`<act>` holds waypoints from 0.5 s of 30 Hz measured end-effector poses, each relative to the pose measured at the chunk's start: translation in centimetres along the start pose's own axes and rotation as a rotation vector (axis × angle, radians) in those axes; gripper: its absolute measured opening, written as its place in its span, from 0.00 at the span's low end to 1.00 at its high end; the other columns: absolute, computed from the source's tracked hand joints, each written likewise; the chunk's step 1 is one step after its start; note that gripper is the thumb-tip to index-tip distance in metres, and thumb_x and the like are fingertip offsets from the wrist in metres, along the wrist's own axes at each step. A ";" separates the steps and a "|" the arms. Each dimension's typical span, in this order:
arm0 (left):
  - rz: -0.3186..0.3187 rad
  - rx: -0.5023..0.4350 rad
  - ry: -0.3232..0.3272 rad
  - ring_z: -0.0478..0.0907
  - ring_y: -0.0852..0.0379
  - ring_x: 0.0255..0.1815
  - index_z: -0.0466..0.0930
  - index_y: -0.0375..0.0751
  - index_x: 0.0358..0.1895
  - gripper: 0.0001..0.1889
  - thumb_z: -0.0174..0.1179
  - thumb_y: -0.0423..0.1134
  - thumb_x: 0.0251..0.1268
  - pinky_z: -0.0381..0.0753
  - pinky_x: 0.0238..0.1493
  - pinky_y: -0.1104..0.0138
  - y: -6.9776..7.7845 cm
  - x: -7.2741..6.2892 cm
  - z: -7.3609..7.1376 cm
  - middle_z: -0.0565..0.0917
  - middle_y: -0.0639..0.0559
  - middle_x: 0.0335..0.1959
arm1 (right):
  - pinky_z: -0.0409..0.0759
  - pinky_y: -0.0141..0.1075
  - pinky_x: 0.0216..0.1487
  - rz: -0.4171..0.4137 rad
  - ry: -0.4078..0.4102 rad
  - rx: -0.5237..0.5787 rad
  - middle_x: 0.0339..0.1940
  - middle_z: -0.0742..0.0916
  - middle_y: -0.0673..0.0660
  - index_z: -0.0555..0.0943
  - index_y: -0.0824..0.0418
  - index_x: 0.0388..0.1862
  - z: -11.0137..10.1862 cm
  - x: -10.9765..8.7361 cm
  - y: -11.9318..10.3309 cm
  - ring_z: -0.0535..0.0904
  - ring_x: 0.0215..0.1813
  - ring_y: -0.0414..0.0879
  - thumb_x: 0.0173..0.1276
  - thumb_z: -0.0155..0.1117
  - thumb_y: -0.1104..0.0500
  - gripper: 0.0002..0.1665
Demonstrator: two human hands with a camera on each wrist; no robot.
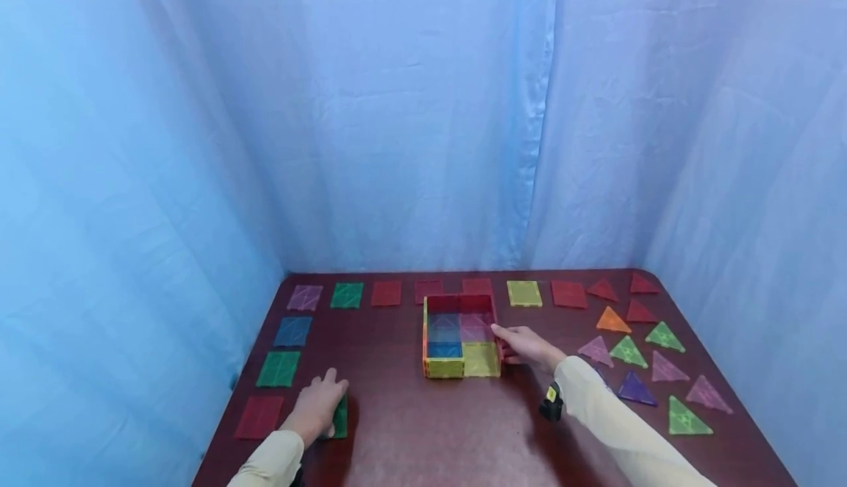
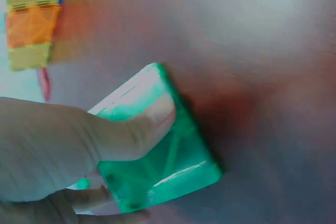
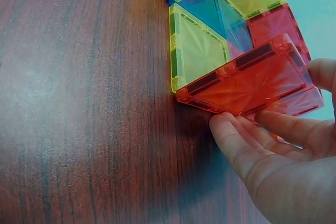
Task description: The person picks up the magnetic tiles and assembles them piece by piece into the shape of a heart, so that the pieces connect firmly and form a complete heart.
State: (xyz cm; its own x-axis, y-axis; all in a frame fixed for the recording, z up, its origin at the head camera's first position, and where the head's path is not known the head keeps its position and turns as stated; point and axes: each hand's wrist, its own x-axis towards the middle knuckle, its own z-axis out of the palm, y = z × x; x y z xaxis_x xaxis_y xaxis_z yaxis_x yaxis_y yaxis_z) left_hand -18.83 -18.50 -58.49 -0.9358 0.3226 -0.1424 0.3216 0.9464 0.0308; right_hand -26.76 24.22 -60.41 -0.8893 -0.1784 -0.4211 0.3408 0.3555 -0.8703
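A small open box of see-through magnetic tiles stands mid-table, with yellow, orange and red walls. Its floor shows blue and pink squares and a yellow square tile at the front right, where no wall stands. My right hand pinches the red wall tile on the box's right side, thumb at its top edge and fingers along its outer face. Over the table's left part, my left hand holds a green square tile between thumb and fingers, the thumb flat across its face.
Square tiles line the left edge, including a red one and a green one. More lie along the back edge, among them a yellow square. Several triangle tiles, such as an orange one, spread over the right side. Blue curtains surround the table.
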 end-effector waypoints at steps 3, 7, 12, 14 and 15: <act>0.077 -0.043 0.071 0.82 0.41 0.35 0.84 0.43 0.40 0.20 0.80 0.27 0.40 0.83 0.31 0.47 1.9 1.3 -2.0 0.80 0.44 0.38 | 0.83 0.48 0.59 0.001 0.011 0.011 0.45 0.81 0.60 0.75 0.71 0.60 0.0 0.0 0.2 0.79 0.45 0.47 0.77 0.53 0.36 0.38; 0.184 -0.054 0.116 0.84 0.50 0.35 0.86 0.47 0.42 0.13 0.76 0.34 0.53 0.85 0.31 0.54 5.6 3.2 -5.7 0.84 0.51 0.34 | 0.84 0.46 0.56 -0.005 0.016 0.007 0.41 0.80 0.58 0.76 0.71 0.55 0.0 0.0 0.5 0.79 0.42 0.47 0.77 0.54 0.36 0.37; 0.300 -0.034 0.165 0.83 0.57 0.39 0.86 0.47 0.50 0.15 0.74 0.40 0.59 0.86 0.39 0.65 11.2 5.1 -10.2 0.84 0.53 0.38 | 0.84 0.47 0.57 0.000 0.016 0.007 0.44 0.82 0.60 0.76 0.70 0.59 -0.1 0.0 0.6 0.80 0.44 0.47 0.76 0.55 0.35 0.39; 0.343 -0.014 0.176 0.82 0.58 0.40 0.86 0.47 0.51 0.15 0.73 0.42 0.61 0.86 0.42 0.67 13.3 5.9 -11.3 0.84 0.52 0.40 | 0.84 0.48 0.58 0.001 0.008 0.007 0.46 0.82 0.61 0.76 0.70 0.60 -0.2 0.0 0.5 0.80 0.45 0.48 0.75 0.55 0.34 0.39; 0.363 -0.004 0.176 0.82 0.58 0.41 0.85 0.47 0.52 0.15 0.72 0.42 0.62 0.85 0.43 0.68 14.2 6.3 -11.6 0.84 0.52 0.41 | 0.84 0.48 0.58 0.002 0.003 0.007 0.46 0.82 0.62 0.76 0.70 0.60 -0.2 0.0 0.5 0.80 0.45 0.48 0.76 0.54 0.34 0.39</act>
State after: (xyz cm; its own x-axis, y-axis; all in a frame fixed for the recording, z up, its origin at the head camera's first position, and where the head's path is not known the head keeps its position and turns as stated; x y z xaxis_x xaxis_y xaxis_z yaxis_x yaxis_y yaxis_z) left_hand -21.79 -2.81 -47.47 -0.7719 0.6338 0.0499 0.6358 0.7702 0.0516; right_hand -26.66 24.60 -60.75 -0.8895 -0.1748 -0.4223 0.3449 0.3494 -0.8712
